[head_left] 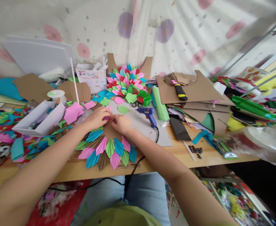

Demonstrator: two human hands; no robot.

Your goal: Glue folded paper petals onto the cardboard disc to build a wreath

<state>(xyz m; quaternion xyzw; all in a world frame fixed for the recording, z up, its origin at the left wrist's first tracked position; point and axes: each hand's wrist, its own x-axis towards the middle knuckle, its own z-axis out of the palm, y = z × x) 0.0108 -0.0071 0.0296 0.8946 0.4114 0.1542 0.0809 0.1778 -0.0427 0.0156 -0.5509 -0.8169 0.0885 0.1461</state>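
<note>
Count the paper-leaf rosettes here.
2. A finished rosette stands at the back against cardboard; a partly built rosette lies at the near edge under the left hand and right hand, which pinch a pink paper piece. Clutter may hide others.

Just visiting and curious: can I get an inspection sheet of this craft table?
Surface: wooden table, mostly covered.
Job's things: pink paper piece, above a half-ring of folded paper leaves.
Clutter: glue gun, finished wreath, cardboard pieces, cutter, phone, white tray, paper scraps.
Hands: left hand and right hand both pinch the pink paper piece.
Cables: black cord runs from the glue gun over the table's front edge.
Surroundings: flowered cloth behind.
</note>
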